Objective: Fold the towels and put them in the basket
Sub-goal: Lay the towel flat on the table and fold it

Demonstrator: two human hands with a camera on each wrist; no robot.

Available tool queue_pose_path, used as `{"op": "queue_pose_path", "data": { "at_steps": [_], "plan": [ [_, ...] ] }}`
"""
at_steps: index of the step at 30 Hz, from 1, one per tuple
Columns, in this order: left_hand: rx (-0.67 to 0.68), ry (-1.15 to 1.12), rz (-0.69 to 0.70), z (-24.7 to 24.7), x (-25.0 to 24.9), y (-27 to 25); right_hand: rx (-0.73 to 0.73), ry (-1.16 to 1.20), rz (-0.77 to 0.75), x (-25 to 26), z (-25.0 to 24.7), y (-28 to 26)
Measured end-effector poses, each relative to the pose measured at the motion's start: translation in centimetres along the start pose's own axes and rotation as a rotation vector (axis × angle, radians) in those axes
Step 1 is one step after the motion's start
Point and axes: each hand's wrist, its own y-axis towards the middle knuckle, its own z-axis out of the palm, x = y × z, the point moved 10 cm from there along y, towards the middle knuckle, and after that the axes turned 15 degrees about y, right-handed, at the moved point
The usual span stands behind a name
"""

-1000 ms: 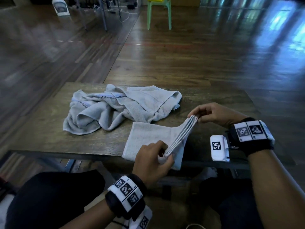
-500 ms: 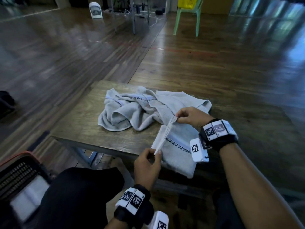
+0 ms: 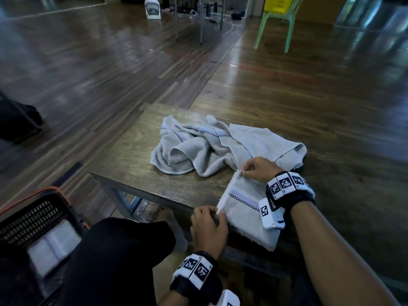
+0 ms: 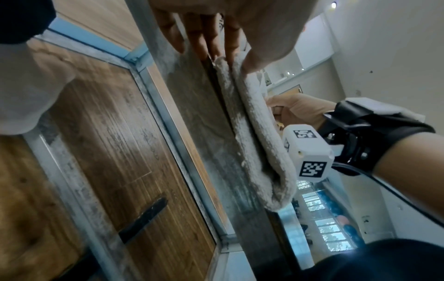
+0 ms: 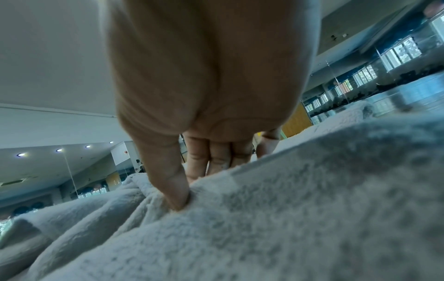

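Observation:
A folded grey towel [image 3: 245, 210] with a checked stripe lies at the near edge of the wooden table [image 3: 132, 155] and hangs over it. My left hand [image 3: 217, 214] pinches its near left corner. My right hand [image 3: 244, 172] pinches its far left corner; the right wrist view shows thumb and fingers [image 5: 177, 192] gripping the towel [image 5: 264, 218]. In the left wrist view the towel [image 4: 254, 121] is pinched by my fingers [image 4: 230, 47]. A crumpled grey towel [image 3: 209, 149] lies behind. The black basket [image 3: 33, 219] with an orange rim stands on the floor at lower left and holds a folded towel [image 3: 53, 246].
My knee in dark cloth [image 3: 114, 257] is between the basket and the table. A green chair [image 3: 278, 23] with a yellow crate stands far back on the wooden floor. A white device [image 3: 152, 9] and cables lie at the back. A dark object [image 3: 15, 120] sits at the left.
Both hands carried the towel's pinched edge from right to left, closing another fold that now lies flat. The head view has swung left, bringing the basket into sight.

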Motion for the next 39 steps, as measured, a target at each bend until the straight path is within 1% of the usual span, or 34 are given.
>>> {"op": "queue_pose_path", "data": {
  "at_steps": [4,8,11,14,17,19,21,23,25,28,31,33,35,37,39],
  "plan": [
    [0.036,-0.119,-0.080,0.4,1.0,0.0,0.082,-0.130,0.064,-0.1,1.0,-0.2],
    [0.146,-0.409,-0.232,2.0,2.2,-0.7,0.103,-0.220,0.066,0.6,1.3,-0.6],
    [0.140,-0.510,-0.278,2.3,2.6,-0.7,0.120,-0.244,0.065,0.8,1.6,-0.6],
    [0.138,-0.539,-0.296,2.5,3.0,-0.4,0.117,-0.217,0.082,0.8,1.6,-0.9],
    [0.152,-0.573,-0.296,2.7,2.6,-0.3,0.105,-0.184,0.044,1.5,1.1,-1.4],
    [0.153,-0.620,-0.293,2.5,2.0,-0.1,0.101,-0.073,0.016,1.7,0.1,-1.9],
    [0.107,-0.633,-0.267,1.6,1.5,0.5,0.075,0.070,-0.018,1.9,-1.5,-2.8],
    [0.056,-0.618,-0.203,0.2,0.4,1.1,0.032,0.190,-0.062,1.9,-3.6,-4.5],
    [0.033,-0.620,-0.122,-1.2,-1.4,1.4,0.004,0.312,-0.082,1.4,-5.4,-6.7],
    [0.030,-0.597,0.048,-2.9,-5.4,1.4,-0.022,0.461,-0.089,-0.6,-7.7,-10.2],
    [0.016,-0.446,0.257,-4.1,-10.0,1.6,-0.050,0.529,-0.093,-3.1,-9.2,-13.5],
    [0.070,-0.309,0.387,-4.0,-12.7,2.2,-0.081,0.563,-0.093,-4.7,-9.7,-15.2],
    [0.155,-0.141,0.520,-3.3,-15.8,2.5,-0.139,0.607,-0.085,-6.8,-10.6,-17.1],
    [0.235,0.042,0.674,-1.9,-18.5,2.4,-0.169,0.638,-0.055,-9.0,-11.3,-18.1],
    [0.337,0.148,0.777,0.2,-20.0,2.3,-0.162,0.611,-0.014,-10.8,-11.5,-18.1]
  ]
}}
